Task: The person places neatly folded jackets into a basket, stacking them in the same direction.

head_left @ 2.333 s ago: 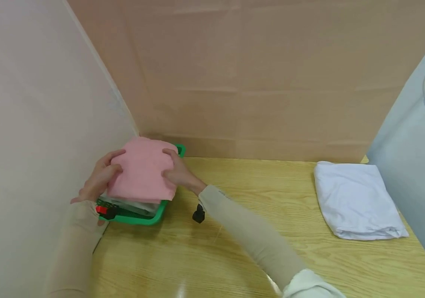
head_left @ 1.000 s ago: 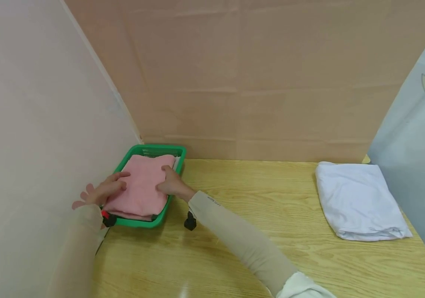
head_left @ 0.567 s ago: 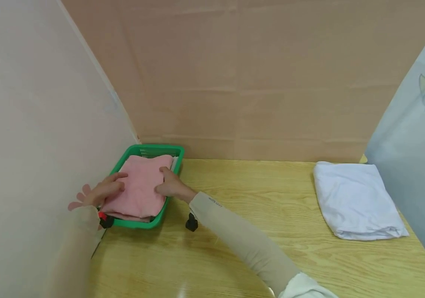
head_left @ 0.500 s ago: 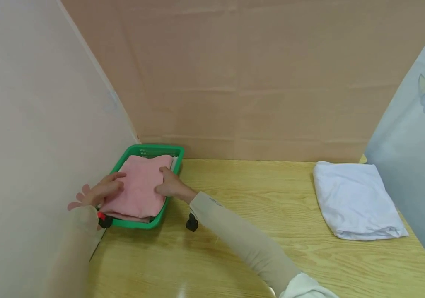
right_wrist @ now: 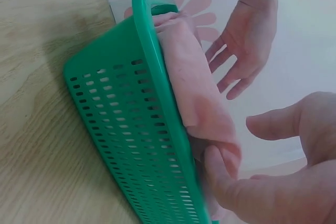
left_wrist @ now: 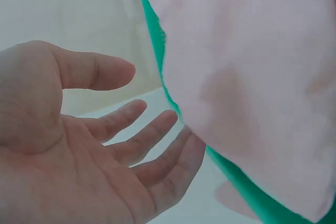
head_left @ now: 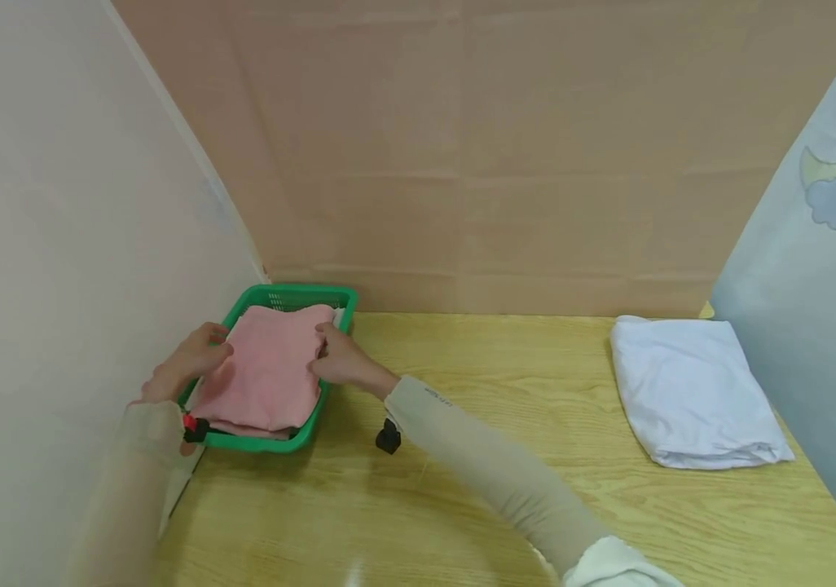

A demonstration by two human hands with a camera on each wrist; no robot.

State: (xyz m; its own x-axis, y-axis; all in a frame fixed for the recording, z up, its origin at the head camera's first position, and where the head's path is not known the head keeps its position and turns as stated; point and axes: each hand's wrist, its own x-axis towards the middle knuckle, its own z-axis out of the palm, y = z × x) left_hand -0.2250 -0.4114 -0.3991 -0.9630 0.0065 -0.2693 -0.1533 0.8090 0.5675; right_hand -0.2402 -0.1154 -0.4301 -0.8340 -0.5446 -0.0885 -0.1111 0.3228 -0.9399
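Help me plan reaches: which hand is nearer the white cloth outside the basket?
Right: the right hand is left of the white cloth; the left hand is farther left.

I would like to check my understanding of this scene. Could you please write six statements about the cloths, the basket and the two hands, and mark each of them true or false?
1. The pink cloth lies in the green basket. True.
2. The left hand grips the pink cloth. False: it holds nothing, and its fingers are open.
3. A finger of the right hand is at the edge of the pink cloth. True.
4. The basket has solid walls without holes. False: the wall in the right wrist view has rows of holes.
5. The basket stands on the wooden table. True.
6. The large white cloth hangs on the wall. False: it lies folded on the table.
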